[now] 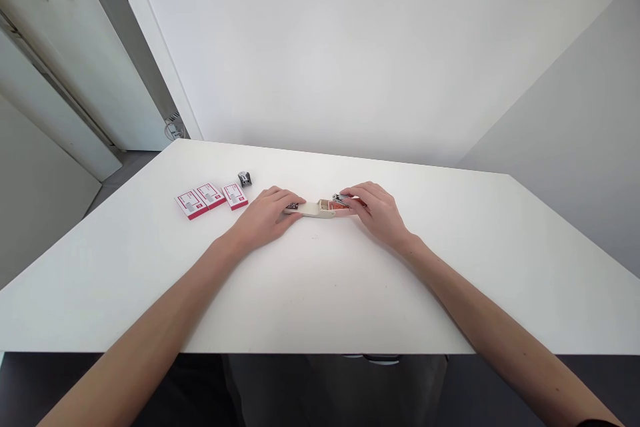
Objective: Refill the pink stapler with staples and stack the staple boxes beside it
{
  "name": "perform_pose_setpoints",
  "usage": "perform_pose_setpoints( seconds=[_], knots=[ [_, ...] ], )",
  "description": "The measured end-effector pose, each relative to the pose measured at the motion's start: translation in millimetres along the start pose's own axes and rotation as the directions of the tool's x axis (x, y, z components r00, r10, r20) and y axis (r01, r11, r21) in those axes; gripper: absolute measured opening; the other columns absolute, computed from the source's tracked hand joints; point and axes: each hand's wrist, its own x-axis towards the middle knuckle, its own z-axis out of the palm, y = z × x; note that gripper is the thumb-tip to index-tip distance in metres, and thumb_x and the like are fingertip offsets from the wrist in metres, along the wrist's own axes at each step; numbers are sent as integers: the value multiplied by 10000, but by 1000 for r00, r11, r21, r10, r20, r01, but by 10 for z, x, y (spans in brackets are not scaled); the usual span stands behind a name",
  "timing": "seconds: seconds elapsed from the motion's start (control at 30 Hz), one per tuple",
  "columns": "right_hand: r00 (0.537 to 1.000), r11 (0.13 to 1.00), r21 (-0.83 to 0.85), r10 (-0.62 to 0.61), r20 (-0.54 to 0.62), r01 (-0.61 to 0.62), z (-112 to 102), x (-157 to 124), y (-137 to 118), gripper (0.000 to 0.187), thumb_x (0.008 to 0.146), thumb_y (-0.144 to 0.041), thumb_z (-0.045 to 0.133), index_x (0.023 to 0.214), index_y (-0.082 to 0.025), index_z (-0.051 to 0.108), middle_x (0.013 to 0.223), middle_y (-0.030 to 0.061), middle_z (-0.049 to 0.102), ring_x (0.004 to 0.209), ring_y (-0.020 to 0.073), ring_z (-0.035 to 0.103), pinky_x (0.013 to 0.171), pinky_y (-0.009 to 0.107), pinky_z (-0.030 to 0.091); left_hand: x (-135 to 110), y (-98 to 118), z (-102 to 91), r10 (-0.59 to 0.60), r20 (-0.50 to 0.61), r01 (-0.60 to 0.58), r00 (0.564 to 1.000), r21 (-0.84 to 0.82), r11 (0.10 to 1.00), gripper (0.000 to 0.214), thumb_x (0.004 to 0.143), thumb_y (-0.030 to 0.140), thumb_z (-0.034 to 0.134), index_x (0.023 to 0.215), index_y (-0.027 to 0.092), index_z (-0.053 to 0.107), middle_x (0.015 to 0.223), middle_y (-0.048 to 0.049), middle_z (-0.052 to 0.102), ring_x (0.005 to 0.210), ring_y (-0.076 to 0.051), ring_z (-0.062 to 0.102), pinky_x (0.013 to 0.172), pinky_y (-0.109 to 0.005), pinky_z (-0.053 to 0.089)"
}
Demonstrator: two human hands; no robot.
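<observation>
A stapler (313, 209) lies opened out flat on the table, with a cream half on the left and a pinkish-red half on the right. My left hand (270, 212) is closed on the cream end, thumb at the near side and fingers over the top. My right hand (377, 210) is closed around the red half, covering its far end. A small silvery metal part (341, 199) shows at the right fingertips; whether it belongs to the stapler I cannot tell.
Three white-and-red small boxes (210, 193) lie to the left of my left hand. Behind them sits a small black-and-silver object (245, 179), perhaps a staple remover. The white table (320, 293) runs back to a white wall (320, 53).
</observation>
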Motion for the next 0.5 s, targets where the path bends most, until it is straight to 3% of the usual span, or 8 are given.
perform_pose_setpoints(
  seconds=[0.5],
  knots=[
    [999, 999, -21, -40, 16, 41, 3, -5, 30, 285, 1126, -386, 496, 1105, -285, 762, 1036, 68, 818, 944, 264, 705, 891, 465, 542, -1, 1, 5, 1, -2, -1, 1000, 17, 1000, 340, 1064, 441, 525, 1276, 243, 702, 1266, -79, 760, 1221, -296, 626, 1081, -497, 510]
  ],
)
